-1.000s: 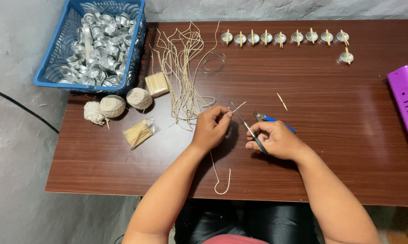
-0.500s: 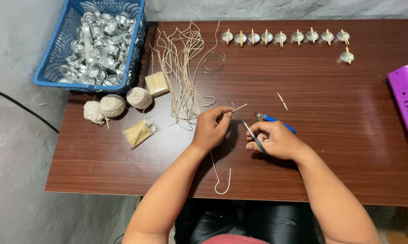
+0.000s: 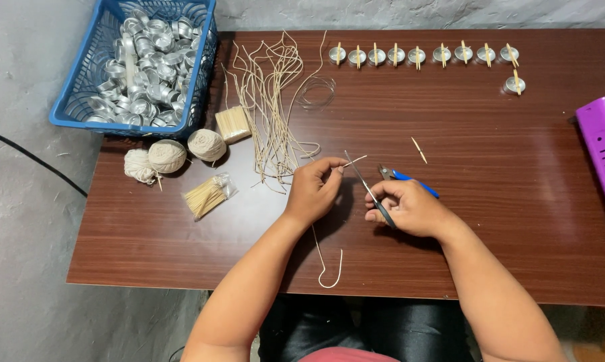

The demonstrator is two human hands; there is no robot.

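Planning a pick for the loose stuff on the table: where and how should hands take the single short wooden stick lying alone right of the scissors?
Take the short pale wooden stick at its middle, coming straight down from above. It lies flat and slanted on the brown wooden table, so pinch across its thin width. Bare table on all sides leaves fingertips room; nearest are the blue-handled pliers, below it.

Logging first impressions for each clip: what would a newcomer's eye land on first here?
Probably the two hands at the middle of the brown table: the left hand pinches a pale wick string that trails to the near edge, and the right hand holds a thin dark tool up to it. Next come the blue basket of shiny metal cups at far left and the row of small cups along the far edge.
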